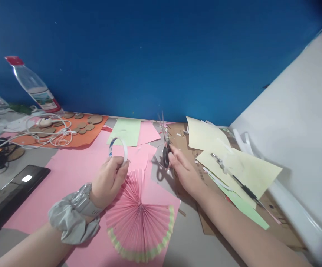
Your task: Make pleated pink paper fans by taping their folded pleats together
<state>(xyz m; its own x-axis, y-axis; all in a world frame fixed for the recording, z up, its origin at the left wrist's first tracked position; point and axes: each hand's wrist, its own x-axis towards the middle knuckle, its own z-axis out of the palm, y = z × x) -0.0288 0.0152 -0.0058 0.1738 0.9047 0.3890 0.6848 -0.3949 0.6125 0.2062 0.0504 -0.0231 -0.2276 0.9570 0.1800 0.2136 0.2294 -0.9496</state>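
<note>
Pleated pink fan [140, 218] lay nearest, on the pink sheet [74, 174], just right of the left wrist. Left hand [108, 181] was closed on the tape roll [118, 148], ring upright above the fan. Right hand [183, 170] gripped the scissors [165, 144] by the black handle, blades pointing far and blurred. Risk, my read: the blades were near the left fingers, so a rushed snip could nick them. Bottle [34, 87] stood far left.

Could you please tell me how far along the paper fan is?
Done: the pink pleated fan lies spread on the pink sheet, its rim edged yellow-green. In hand: the left hand holds a tape roll, the right hand scissors, blades up. Left, probably: cutting and applying tape; no cut strip shows.
</note>
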